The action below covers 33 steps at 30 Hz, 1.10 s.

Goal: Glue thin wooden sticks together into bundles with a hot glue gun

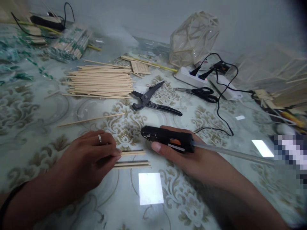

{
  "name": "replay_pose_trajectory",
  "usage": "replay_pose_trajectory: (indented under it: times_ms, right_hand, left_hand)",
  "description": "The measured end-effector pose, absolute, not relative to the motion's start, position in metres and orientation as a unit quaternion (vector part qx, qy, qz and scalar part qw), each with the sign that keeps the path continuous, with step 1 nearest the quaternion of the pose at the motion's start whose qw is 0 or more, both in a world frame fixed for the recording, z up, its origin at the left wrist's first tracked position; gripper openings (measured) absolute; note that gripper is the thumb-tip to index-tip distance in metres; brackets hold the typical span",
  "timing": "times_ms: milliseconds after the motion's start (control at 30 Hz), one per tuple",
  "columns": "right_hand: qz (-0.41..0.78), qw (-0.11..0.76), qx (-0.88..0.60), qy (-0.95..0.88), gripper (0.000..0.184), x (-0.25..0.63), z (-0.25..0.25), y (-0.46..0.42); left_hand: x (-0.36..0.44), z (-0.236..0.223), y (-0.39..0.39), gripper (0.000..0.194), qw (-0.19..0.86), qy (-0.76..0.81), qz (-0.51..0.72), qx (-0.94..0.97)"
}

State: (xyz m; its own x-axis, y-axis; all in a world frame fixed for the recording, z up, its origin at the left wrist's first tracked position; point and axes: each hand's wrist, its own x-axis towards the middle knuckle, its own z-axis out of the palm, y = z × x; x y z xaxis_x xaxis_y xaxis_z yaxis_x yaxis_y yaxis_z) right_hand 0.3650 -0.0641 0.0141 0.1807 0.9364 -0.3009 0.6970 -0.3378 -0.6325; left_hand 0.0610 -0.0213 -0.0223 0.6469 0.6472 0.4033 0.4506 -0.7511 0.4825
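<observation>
Hands (91, 156); slender wooden sticks (133, 164)

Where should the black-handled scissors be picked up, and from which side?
Best grip the scissors by their black finger loops, coming from above on the wearer's near side: they lie flat, blades pointing left, away from the loops. Watch the black cord passing by the loops' right end.

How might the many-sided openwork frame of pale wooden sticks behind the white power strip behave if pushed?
The frame is probably light for its size, being thin sticks around open space. It would likely tip rather than roll smoothly, given its angular faces. Its slender sticks look fragile under a hard push.
</observation>
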Motion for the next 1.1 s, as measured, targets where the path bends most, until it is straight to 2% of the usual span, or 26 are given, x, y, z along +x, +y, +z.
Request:
replay_pose_trajectory:
  times_ms: [100, 200, 300, 400, 667, 1100]
  right_hand:
    - [0.398, 0.173, -0.699, -0.569, 0.072, 0.371, 0.014, -0.065]
    - [0.448, 0.212, -0.654, -0.572, 0.061, 0.369, 0.017, -0.063]
    - [0.501, 0.193, -0.583, -0.609, 0.049, 0.361, 0.022, -0.059]
    - [0.498, 0.188, -0.544, -0.649, 0.045, 0.354, 0.026, -0.056]
    - [0.41, 0.181, -0.527, -0.722, 0.04, 0.344, 0.024, -0.057]
    - [0.412, 0.178, -0.543, -0.71, 0.043, 0.341, 0.02, -0.058]
  left_hand:
    - [0.062, -0.022, -0.022, 0.032, 0.179, 0.314, 0.281, 0.889]
    - [0.062, -0.024, -0.024, 0.032, 0.193, 0.321, 0.277, 0.885]
    - [0.062, -0.026, -0.024, 0.028, 0.203, 0.324, 0.278, 0.881]
    - [0.063, -0.025, -0.024, 0.027, 0.207, 0.321, 0.27, 0.884]
    - [0.063, -0.022, -0.022, 0.027, 0.214, 0.312, 0.268, 0.886]
    - [0.063, -0.023, -0.022, 0.027, 0.204, 0.313, 0.254, 0.892]
